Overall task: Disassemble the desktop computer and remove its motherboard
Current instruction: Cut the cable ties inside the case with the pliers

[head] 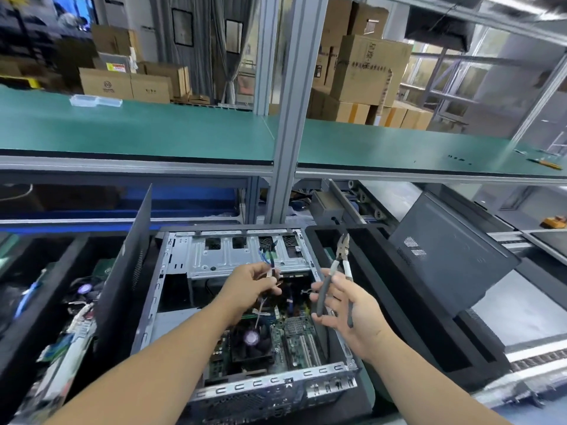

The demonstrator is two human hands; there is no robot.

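Head view: my left hand [251, 285] pinches thin wires [269, 273], probably front-panel leads, over the motherboard [294, 335]; right hand [343, 311] grips cutters [339, 271]. I'd snip next.

Large carton [366, 67]: dark printed characters across its front face, too blurred to read.
Low carton [106, 84]: a round printed logo, lettering not legible.
Yellow label [115, 67]: red and dark print on a grey box behind the low carton, unreadable.
Elsewhere: no text, brand or number can be read.
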